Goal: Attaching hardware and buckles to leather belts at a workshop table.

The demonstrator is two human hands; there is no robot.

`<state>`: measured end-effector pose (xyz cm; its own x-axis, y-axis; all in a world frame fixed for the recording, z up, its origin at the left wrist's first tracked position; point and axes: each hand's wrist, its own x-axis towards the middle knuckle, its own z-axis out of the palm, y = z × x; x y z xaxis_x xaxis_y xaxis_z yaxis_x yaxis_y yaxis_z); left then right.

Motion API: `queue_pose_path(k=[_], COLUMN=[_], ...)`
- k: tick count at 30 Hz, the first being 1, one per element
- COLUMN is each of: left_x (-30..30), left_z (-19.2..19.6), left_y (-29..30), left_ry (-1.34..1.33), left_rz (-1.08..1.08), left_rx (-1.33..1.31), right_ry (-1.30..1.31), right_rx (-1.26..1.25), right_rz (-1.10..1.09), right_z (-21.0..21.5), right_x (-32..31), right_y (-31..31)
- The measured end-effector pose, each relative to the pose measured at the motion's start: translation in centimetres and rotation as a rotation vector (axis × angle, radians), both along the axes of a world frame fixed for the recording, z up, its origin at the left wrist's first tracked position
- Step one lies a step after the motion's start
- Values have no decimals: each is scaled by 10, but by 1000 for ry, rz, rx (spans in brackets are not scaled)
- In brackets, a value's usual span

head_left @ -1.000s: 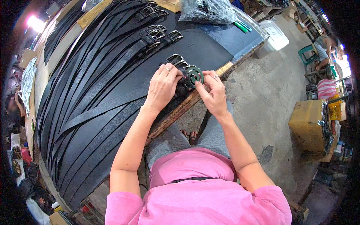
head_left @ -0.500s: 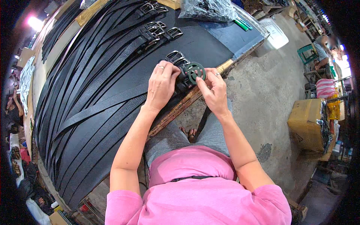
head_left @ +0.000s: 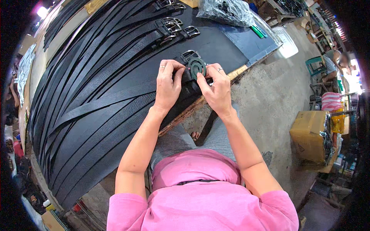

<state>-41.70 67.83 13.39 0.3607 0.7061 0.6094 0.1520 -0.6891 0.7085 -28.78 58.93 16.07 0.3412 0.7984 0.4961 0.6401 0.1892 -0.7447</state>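
Note:
Over the table's near edge, my right hand (head_left: pixel 216 87) pinches a dark green round buckle (head_left: pixel 198 66) with a curled inner piece. My left hand (head_left: pixel 168 82) is closed, thumb against fingers, at the end of a black leather belt strap (head_left: pixel 111 101) that runs off to the left. Just behind the round buckle lies a metal belt buckle (head_left: pixel 189 54) on a black belt. What exactly sits between my left fingertips is hidden.
Several black belts (head_left: pixel 96 54) fan across the dark tabletop (head_left: pixel 216 46), with metal buckles (head_left: pixel 169 26) at their far ends. A clear plastic bag (head_left: pixel 225 12) and green pens (head_left: pixel 258 31) lie at the back. A cardboard box (head_left: pixel 308 134) stands right; people sit far right.
The round buckle has shifted slightly left and up with my right hand. My left hand has moved a little right, and the whole view has turned slightly.

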Motion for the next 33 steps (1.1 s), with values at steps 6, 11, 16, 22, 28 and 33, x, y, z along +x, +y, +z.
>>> queue_pose_path(k=[6, 11, 16, 22, 28, 33], left_x=[1, 2, 3, -11, -18, -12], left_z=[-1, -1, -1, 7, 10, 8], left_y=[1, -1, 0, 5, 14, 7], left_ry=[-15, -33, -36, 44, 319, 326], left_rz=[-7, -18, -18, -93, -261, -157], left_rx=[-3, -21, -14, -73, 135, 158], right_ry=[-64, -126, -112, 81, 380, 629], right_rx=[-11, 13, -34, -21, -216, -77], right_rz=[-4, -19, -13, -31, -110, 17], right_z=[0, 1, 0, 7, 7, -22], right_x=[-1, -3, 0, 2, 16, 32], right_y=[0, 1, -1, -5, -24, -20])
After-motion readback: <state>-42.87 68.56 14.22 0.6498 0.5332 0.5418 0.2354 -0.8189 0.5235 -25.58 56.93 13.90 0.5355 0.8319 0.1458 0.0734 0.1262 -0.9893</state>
